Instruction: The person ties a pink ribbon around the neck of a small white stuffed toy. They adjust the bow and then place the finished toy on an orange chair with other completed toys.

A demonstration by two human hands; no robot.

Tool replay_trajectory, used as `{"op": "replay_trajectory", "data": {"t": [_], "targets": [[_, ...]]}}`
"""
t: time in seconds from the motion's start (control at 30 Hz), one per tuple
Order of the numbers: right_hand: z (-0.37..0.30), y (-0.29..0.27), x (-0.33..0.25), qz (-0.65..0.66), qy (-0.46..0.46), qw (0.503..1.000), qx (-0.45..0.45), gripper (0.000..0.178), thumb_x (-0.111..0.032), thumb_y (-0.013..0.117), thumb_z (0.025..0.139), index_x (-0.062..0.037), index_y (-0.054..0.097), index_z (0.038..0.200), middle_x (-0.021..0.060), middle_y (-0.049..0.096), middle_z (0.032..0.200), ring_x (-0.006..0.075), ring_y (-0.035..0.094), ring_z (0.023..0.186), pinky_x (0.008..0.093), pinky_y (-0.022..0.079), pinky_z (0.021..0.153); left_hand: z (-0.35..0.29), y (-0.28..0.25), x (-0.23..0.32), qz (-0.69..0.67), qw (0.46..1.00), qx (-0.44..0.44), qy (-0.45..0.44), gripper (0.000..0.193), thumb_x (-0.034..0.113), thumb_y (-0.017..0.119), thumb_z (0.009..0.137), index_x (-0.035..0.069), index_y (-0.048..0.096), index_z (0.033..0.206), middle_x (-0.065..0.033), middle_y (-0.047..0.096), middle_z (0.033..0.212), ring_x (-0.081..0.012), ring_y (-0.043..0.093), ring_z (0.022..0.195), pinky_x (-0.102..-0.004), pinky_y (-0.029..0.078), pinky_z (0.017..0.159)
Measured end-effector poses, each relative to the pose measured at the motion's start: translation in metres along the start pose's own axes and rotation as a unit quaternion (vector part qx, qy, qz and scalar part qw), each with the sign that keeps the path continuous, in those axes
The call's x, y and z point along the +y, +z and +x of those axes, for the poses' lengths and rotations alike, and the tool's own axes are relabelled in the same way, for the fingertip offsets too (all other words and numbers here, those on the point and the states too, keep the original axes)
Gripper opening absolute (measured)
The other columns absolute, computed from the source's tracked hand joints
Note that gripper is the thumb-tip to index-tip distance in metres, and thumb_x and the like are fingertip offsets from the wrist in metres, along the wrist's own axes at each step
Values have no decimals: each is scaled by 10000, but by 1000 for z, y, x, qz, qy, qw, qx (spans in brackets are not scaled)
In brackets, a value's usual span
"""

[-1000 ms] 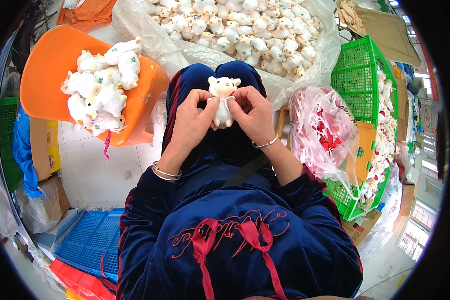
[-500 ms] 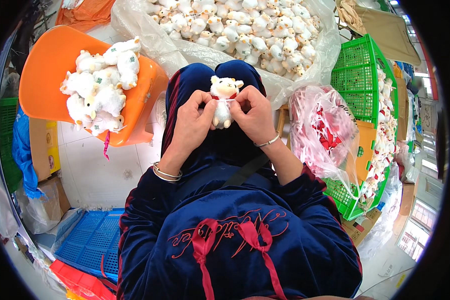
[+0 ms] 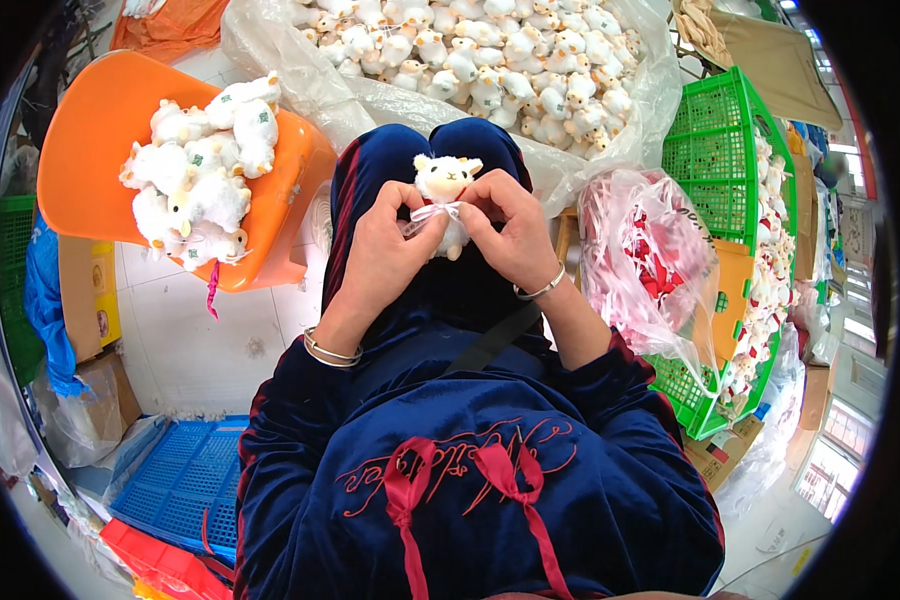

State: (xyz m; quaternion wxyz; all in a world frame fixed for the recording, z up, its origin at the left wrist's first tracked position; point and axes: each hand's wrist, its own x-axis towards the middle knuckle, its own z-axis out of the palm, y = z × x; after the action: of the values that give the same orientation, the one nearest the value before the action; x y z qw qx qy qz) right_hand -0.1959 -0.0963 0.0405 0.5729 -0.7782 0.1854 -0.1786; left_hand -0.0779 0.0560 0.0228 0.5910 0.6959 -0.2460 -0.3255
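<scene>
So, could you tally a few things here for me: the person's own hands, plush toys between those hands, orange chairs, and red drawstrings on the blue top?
Hands, left hand and right hand: 2
Plush toy between them: 1
Orange chair: 1
Red drawstrings: 2
Total: 6

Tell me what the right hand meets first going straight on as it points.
Most likely the small white plush toy: the right hand points up and leftward at it, its fingers on the white ribbon across the front. Depth is unclear, so contact with the plush itself can't be confirmed.
</scene>
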Motion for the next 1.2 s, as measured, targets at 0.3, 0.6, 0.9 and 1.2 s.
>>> {"op": "replay_trajectory", "data": {"t": [0.3, 0.6, 0.9, 1.2], "targets": [[-1, -1, -7, -41, -36, 998, -28, 121, 6, 738, 887, -5, 656, 976, 54, 586, 949, 124, 642, 763, 263, 544, 689, -2, 0, 1, -67, 998, -6, -9, 252, 176, 765, 924, 22, 568, 949, -55, 640, 816, -78, 585, 686, -276, 498, 617], [-3, -3, -1, -36, -35, 998, -39, 139, 10, 744, 866, -7, 645, 962, 56, 572, 962, 128, 634, 774, 261, 541, 703, -2, 1, 2, 10, 1000, -17, -1, 266, 167, 763, 912, 26, 545, 970, -70, 638, 833, -93, 600, 723, -290, 513, 642], [-7, 2, -8, -67, -34, 997, -11, 114, -12, 766, 873, 7, 672, 934, 66, 595, 931, 158, 666, 777, 278, 558, 699, -7, 7, 3, 22, 1000, 4, 18, 271, 153, 766, 912, 16, 540, 973, -97, 621, 847, -135, 614, 728, -315, 531, 662], [-10, 0, -5, -92, -61, 994, -25, 89, 2, 749, 882, -4, 681, 939, 78, 615, 939, 187, 659, 783, 288, 540, 707, -8, 8, 1, 55, 998, 16, 37, 265, 134, 759, 909, 1, 549, 1001, -133, 629, 882, -195, 642, 752, -351, 537, 688]]}}
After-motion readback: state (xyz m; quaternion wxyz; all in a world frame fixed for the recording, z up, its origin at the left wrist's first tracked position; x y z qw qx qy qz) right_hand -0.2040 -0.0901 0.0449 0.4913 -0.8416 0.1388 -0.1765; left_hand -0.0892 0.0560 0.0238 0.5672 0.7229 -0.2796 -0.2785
